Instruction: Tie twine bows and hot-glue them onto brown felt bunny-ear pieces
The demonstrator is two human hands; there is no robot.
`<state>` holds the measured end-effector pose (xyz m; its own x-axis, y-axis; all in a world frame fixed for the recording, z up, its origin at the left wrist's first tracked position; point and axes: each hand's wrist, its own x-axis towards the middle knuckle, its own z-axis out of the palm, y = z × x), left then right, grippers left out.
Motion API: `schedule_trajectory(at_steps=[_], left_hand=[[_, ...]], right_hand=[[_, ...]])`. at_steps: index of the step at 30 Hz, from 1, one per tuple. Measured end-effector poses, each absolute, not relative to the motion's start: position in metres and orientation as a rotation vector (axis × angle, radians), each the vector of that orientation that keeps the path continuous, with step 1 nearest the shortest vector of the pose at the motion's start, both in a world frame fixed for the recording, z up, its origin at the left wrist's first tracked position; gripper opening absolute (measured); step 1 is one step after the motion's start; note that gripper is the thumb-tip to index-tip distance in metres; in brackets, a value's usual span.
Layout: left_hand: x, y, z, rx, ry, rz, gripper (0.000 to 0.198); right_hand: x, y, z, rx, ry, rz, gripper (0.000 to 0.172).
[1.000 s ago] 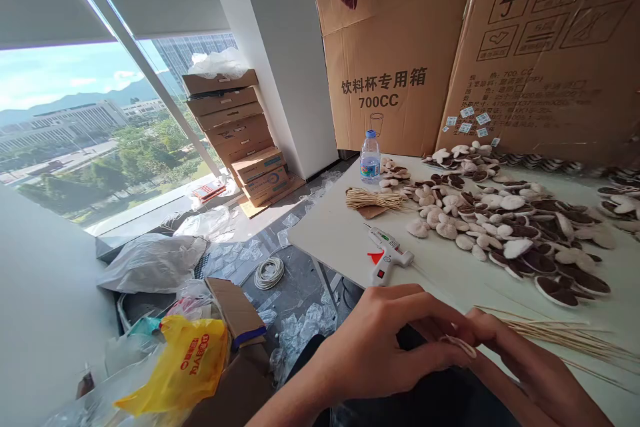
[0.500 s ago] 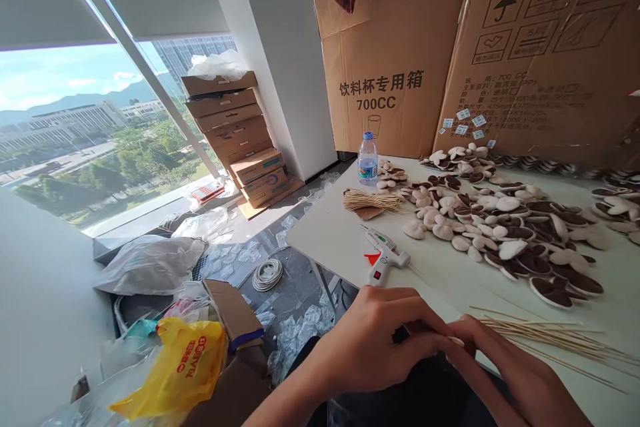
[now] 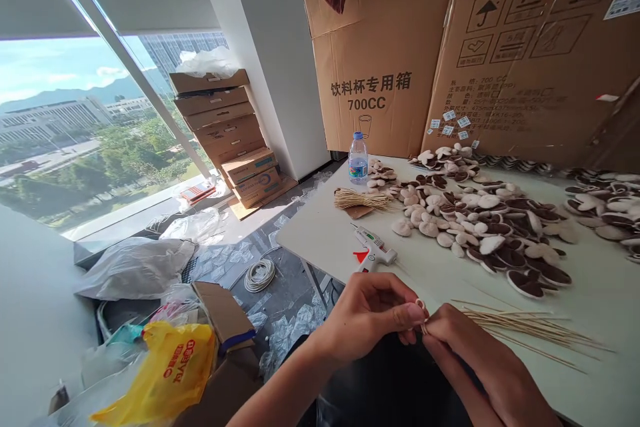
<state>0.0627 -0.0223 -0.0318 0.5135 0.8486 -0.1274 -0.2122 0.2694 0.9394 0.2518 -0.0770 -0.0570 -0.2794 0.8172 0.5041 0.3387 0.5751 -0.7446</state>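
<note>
Over my lap at the table's front edge, my left hand (image 3: 373,313) pinches a small pale loop (image 3: 421,308) between thumb and fingers. Its material is too small to make out. My right hand (image 3: 473,343) meets it from the other side, closed with its fingertips on the same loop. Just beyond the hands, a white hot glue gun (image 3: 376,255) with a red trigger lies on the table. To the right, thin loose wooden sticks (image 3: 530,328) are spread out. Farther back is a heap of brown and cream plush pieces (image 3: 493,243).
A water bottle (image 3: 358,163) and a bundle of short sticks (image 3: 363,200) stand and lie on the white table (image 3: 320,240). Large cardboard boxes (image 3: 375,47) rise behind. At left are a yellow plastic bag (image 3: 160,370), an open carton (image 3: 225,313) and coiled cable (image 3: 260,275).
My hands have turned and shifted slightly left, and the pale loop now shows between the fingertips. The whole view has swung a little to the right.
</note>
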Motion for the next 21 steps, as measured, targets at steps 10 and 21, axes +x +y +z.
schedule_trajectory(at_steps=[10, 21], left_hand=[[0.056, -0.021, -0.016, 1.582, 0.788, 0.774, 0.047], [0.051, -0.016, -0.012, 1.851, 0.574, 0.513, 0.059]], right_hand=[[0.255, -0.076, -0.055, -1.013, -1.835, 0.823, 0.025], [0.256, -0.086, -0.038, -1.024, -1.886, 0.683, 0.038]])
